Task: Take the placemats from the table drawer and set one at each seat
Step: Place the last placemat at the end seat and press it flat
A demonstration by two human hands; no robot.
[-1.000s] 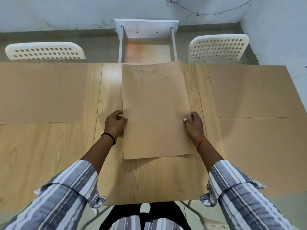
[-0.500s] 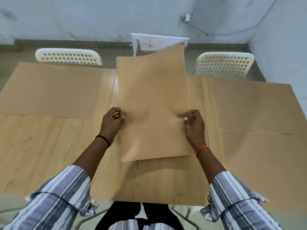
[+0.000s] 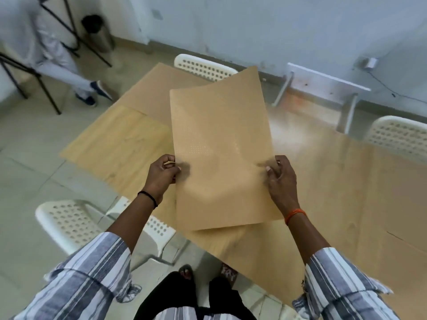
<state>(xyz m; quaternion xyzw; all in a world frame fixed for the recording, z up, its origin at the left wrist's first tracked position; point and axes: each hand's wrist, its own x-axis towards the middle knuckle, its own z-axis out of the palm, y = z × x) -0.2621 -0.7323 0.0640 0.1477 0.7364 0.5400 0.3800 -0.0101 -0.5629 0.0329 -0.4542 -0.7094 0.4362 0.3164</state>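
Two hands are holding one placemat [image 3: 219,153] up off the table [image 3: 129,137]: left hand [image 3: 161,175] pinching the left long edge, right hand [image 3: 280,179] pinching the right long edge, both approx at mid-height of the sheet. Fingers are curling closed on the mat, thumbs on the near face. Grip on opposite edges is prob keeping the thin, floppy sheet from folding; it is bowing a little w/ creases showing across the face.

Mat is hanging tilted, top edge leaning away, lower edge just above the table's near-left portion, not touching as far as I can tell.

Other mats are already lying flat: one at the far-left corner [image 3: 159,98] by the far-left chair [image 3: 204,69], and more along the right side [image 3: 392,181] near the far-right chair [image 3: 399,137]. Drawer [image 3: 323,88] is standing open at the far edge of the table, interior looking empty, though blurred.

Near-left chair [image 3: 76,222] is sitting just beside the table's near-left corner, and the wood in front of it is showing bare. Judgement: this seat is the one lacking a mat, so the held mat is likely heading there. Next move would need lowering it flat and squaring it to the table edge. Risk: sheet sliding or overhanging the corner
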